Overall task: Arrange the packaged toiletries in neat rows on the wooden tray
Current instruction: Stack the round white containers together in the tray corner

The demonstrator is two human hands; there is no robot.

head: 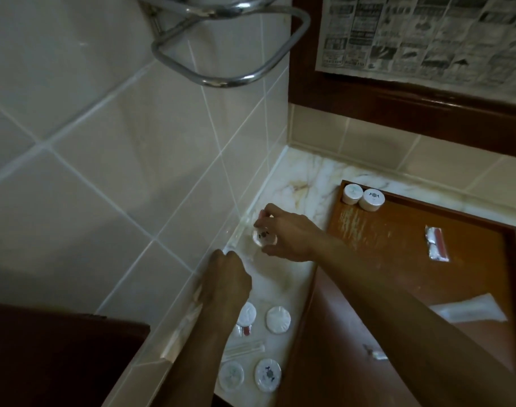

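Note:
My right hand (286,235) grips a small round white packaged item (264,237) with a dark print, over the marble counter near the wall. My left hand (229,282) lies just below it with curled fingers on a clear packet (245,257); its grip is hard to make out. The wooden tray (398,274) lies to the right. Two round white packages (364,196) stand in its far left corner, a red and white sachet (437,243) lies further right, and a white flat packet (468,311) sits beside my right forearm.
On the marble counter (306,177) below my left arm lie several round white packages (267,374), a small red sachet (245,330) and a clear stick packet (245,348). A chrome towel rail (230,77) juts from the tiled wall. A newspaper-covered frame (427,33) hangs behind.

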